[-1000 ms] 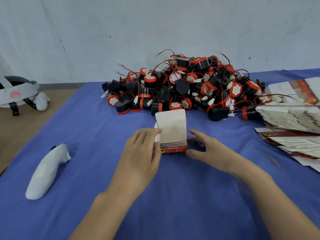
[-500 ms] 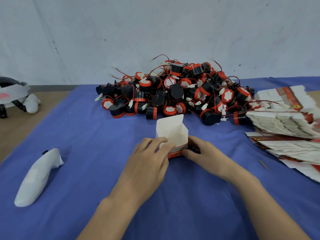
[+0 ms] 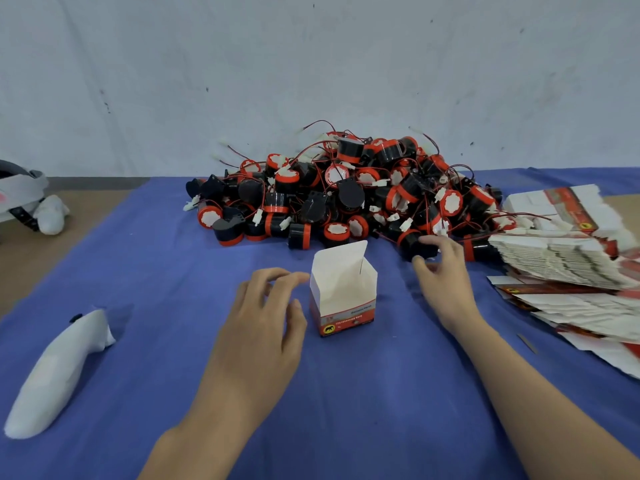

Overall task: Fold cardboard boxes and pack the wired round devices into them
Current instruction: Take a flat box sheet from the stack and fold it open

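- Here the box [image 3: 343,299] stands open-topped on the desk [image 3: 156,289], ready for loading.
- Left hand [image 3: 263,327] hovers beside it, grip slack, empty.
- Right hand [image 3: 446,282], grip wide and empty, hovers at the device pile [image 3: 346,192].

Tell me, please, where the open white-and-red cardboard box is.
In the head view, the white-and-red cardboard box stands upright, centre, on the blue cloth between the left hand and right hand, just before the pile of black-and-red wired devices.

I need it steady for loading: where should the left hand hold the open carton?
I'd grip the carton by its lower red walls, from its left, beside the left hand. Its top stands open, flap upright at the back, so leave the mouth clear.
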Demonstrator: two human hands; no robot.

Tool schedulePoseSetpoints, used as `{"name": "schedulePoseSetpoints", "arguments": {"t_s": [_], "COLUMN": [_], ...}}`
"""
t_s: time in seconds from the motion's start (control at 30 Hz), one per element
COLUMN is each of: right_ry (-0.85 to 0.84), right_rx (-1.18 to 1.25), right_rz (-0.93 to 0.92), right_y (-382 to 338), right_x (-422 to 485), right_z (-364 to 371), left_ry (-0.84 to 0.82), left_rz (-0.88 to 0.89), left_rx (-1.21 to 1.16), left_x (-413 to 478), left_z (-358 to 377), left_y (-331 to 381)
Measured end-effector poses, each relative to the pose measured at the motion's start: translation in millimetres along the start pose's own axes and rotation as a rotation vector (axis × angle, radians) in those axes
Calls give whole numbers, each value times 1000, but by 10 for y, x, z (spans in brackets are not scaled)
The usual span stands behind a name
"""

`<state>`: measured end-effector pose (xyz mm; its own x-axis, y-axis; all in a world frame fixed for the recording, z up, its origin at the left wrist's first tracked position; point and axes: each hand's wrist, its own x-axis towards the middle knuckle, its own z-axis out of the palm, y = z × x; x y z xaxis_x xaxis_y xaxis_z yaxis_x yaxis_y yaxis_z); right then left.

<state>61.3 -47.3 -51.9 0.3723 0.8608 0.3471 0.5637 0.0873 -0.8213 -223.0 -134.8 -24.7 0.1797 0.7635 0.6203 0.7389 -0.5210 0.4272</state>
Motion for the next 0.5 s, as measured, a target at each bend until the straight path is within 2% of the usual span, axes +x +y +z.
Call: {"name": "schedulePoseSetpoints", "arguments": {"t_s": [0.1, 0.2, 0.3, 0.4, 0.5], "right_ry": [-88, -136, -96, -12, -8], "right_rx": [-206, -381, -522, -566, -498], "right_rz": [-61, -15, -21, 26, 89], "right_y": [37, 19, 58, 86, 71], "right_x": [80, 208, 287, 287, 297], "right_z": [52, 97, 114, 106, 85], "left_ry": [-13, -31, -40, -40, -50], "left_rz": [-29, -36, -20, -15, -5], "left_rx": [7, 24, 8, 26, 21], "left_x": [5, 4, 8, 41, 52], "left_z": [6, 13, 22, 43, 101], "left_y": [-32, -46, -44, -47, -48]}}
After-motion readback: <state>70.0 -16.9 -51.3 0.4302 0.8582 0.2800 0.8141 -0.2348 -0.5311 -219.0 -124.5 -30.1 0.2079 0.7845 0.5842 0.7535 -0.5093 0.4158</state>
